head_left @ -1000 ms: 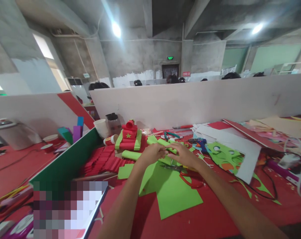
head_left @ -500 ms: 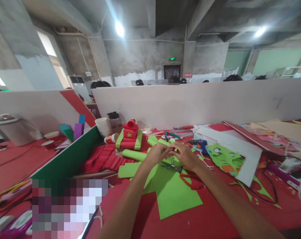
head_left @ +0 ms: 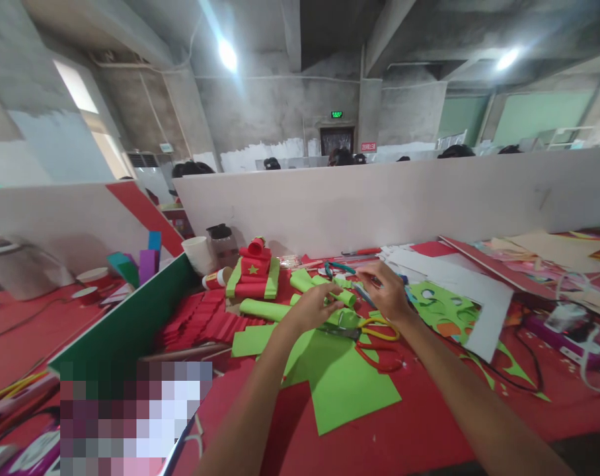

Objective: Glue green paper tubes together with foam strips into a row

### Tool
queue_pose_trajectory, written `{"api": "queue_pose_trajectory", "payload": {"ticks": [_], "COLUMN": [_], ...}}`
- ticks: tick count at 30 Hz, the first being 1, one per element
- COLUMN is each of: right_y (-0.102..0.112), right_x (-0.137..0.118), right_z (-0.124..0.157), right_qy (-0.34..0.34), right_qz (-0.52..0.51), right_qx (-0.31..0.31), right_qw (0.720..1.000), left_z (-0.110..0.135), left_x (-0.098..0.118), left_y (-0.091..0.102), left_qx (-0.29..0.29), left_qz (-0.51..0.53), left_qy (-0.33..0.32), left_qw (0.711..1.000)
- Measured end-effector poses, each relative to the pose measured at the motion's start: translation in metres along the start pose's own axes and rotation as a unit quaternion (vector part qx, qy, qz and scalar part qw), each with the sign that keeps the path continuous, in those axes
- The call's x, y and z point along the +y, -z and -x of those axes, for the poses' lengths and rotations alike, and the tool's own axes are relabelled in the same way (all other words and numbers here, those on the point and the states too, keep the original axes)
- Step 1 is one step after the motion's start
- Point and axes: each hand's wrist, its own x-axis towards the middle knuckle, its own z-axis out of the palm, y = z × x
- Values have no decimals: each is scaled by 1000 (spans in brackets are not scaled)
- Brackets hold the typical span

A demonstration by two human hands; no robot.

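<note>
My left hand (head_left: 316, 308) hovers over rolled green sheets, its fingers apart and nothing visible in them. To its right, my right hand (head_left: 388, 291) is raised with thumb and fingertips pinched together; whatever they hold is too small to make out. Below the hands lie scissors (head_left: 379, 357) with red and yellow loops, blades toward the left hand. Flat green sheets (head_left: 352, 390) spread in front of them. A green roll (head_left: 263, 309) lies left of my left hand. Pliers with teal handles (head_left: 340, 267) rest just beyond the hands.
A red and green model with a yellow star (head_left: 253, 270) stands at the back left, beside folded red strips (head_left: 201, 320). A green panel (head_left: 126, 311) edges the left side. Cut green scraps (head_left: 441, 301), a white sheet (head_left: 493, 317) and a black cable lie right. A white partition (head_left: 320, 205) stands behind.
My hands, together half a second ago, have drawn apart. The right moved up and to the right, uncovering the scissors' yellow loop; the left hand's fingers have spread.
</note>
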Motion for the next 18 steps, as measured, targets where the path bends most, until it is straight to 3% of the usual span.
{"api": "queue_pose_trajectory", "payload": {"ticks": [3, 7, 10, 15, 18], "right_y": [2, -6, -10, -18, -30], "right_x": [7, 28, 37, 22, 17], "right_z": [-3, -2, 2, 4, 11], "right_qy": [-4, -103, -114, -123, -108], "right_qz": [35, 147, 171, 124, 147], "right_qx": [16, -144, -260, -256, -287], "right_qw": [999, 973, 943, 951, 940], "left_z": [2, 3, 3, 5, 5], "left_x": [-2, -8, -15, -20, -20], "left_y": [-4, -10, -9, -5, -5], "left_qx": [-71, -136, -114, -56, -39], "left_qz": [-69, -133, -188, -254, -267], "left_qy": [-57, -84, -52, -2, 6], "left_qw": [993, 978, 974, 966, 963]}}
